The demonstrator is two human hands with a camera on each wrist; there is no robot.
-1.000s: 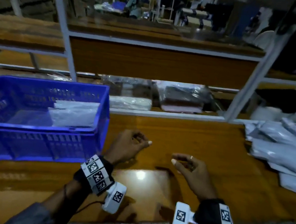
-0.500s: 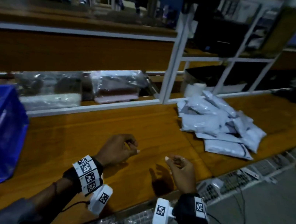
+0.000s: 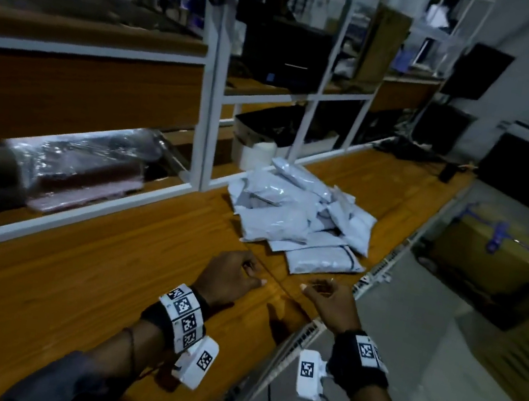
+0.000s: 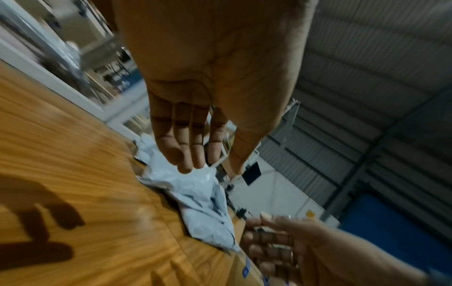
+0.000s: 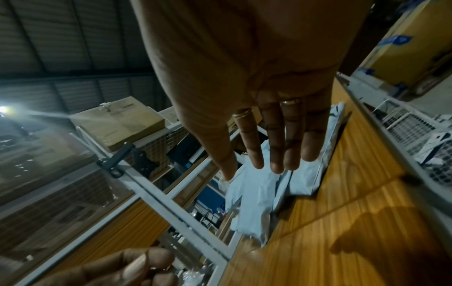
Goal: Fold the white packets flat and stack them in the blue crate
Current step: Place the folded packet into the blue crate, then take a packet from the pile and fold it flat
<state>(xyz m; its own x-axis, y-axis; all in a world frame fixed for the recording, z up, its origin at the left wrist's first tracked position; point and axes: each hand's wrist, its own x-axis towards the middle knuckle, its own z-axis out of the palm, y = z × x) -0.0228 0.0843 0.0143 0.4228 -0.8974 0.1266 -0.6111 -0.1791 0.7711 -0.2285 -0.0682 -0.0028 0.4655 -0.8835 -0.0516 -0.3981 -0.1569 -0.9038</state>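
Note:
A loose pile of white packets [image 3: 302,216] lies on the wooden table [image 3: 88,276], just beyond both hands. My left hand [image 3: 237,277] hovers over the table, loosely curled and holding nothing. My right hand [image 3: 324,294] hangs beside it near the table's front edge, also empty. In the left wrist view the left fingers [image 4: 186,151] reach relaxed toward the packets [image 4: 195,191]. The right wrist view has the right fingers [image 5: 276,147] straight above the packets [image 5: 259,195]. The blue crate is out of view.
A white metal shelf frame [image 3: 205,114] runs along the back of the table. Plastic-wrapped bundles [image 3: 81,168] lie on its low shelf, and a white roll [image 3: 257,157] stands behind the pile. Wire mesh [image 3: 296,340] edges the table front. A cardboard box [image 3: 491,250] sits on the floor at right.
The view has swung right: the blue crate slid out at the left and the packet pile came to the middle. Both hands stayed empty and moved toward the pile.

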